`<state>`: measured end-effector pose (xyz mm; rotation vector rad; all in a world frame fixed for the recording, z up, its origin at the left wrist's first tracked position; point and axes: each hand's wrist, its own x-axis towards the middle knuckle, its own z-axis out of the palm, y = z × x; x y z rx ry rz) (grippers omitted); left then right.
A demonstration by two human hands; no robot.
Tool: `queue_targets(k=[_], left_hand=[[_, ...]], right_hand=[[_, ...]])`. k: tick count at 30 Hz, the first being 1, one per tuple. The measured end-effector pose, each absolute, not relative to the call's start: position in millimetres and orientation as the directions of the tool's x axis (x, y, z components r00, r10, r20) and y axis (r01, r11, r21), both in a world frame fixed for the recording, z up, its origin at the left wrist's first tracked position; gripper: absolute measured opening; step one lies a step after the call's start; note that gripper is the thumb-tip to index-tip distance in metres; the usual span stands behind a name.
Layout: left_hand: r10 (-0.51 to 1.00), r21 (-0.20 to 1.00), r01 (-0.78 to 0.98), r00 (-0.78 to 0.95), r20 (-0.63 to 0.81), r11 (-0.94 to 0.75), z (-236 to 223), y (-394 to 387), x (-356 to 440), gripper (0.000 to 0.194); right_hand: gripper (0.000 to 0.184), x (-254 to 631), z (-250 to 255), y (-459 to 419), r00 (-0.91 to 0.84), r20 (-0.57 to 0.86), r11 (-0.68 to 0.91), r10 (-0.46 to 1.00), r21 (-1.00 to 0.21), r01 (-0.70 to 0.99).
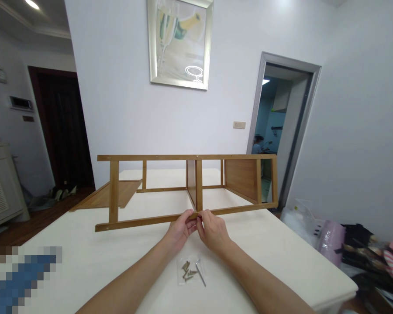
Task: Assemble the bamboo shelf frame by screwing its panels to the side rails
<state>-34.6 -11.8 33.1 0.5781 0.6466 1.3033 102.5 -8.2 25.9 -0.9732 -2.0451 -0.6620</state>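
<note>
A brown wooden shelf frame (150, 220) lies on its side on the white table, its long rails running left to right. My left hand (179, 231) is at the near lower rail, thumb against the wood and fingers curled under it. Close beside it, my right hand (213, 228) pinches at the same rail, just below the middle shelf panel (191, 183). Whatever sits between the right fingertips is hidden. On the table between my forearms lie a clear plastic bag (180, 279) with several screws (186, 271) and a hex key (201, 274).
A separate wooden panel (113, 194) lies at the table's left, behind the frame. The white table (281, 257) has a rounded right corner. Bags and a rolled pink bundle (330, 242) stand on the floor at right. A blurred blue shape (19, 279) is at lower left.
</note>
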Motion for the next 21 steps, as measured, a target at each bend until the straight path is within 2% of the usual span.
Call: queue_targets(k=[3, 10, 15, 17, 21], left_hand=[[0.984, 0.708, -0.684, 0.138, -0.112, 0.176, 32.9, -11.6, -34.2, 0.008], [0.987, 0.709, -0.687, 0.120, -0.107, 0.160, 29.0, -8.6, -33.2, 0.008], [0.986, 0.709, -0.686, 0.126, -0.111, 0.167, 32.7, -10.8, -33.9, 0.007], [0.984, 0.704, -0.687, 0.130, -0.123, 0.178, 34.3, -11.7, -33.9, 0.006], [0.985, 0.712, -0.680, 0.124, -0.121, 0.173, 31.7, -10.3, -33.6, 0.007]], right_hand=[[0.010, 100.1, 25.7, -8.7, -0.422, 0.794, 0.525, 0.439, 0.154, 0.837], [0.008, 93.4, 28.6, -12.3, -0.502, 0.699, 0.418, 0.510, 0.308, 0.854], [0.004, 96.1, 30.9, -13.8, -0.464, 0.732, 0.422, 0.499, 0.263, 0.868], [0.009, 98.3, 32.4, -14.2, -0.448, 0.749, 0.424, 0.488, 0.245, 0.872], [0.006, 98.6, 34.8, -15.7, -0.473, 0.725, 0.418, 0.501, 0.276, 0.865]])
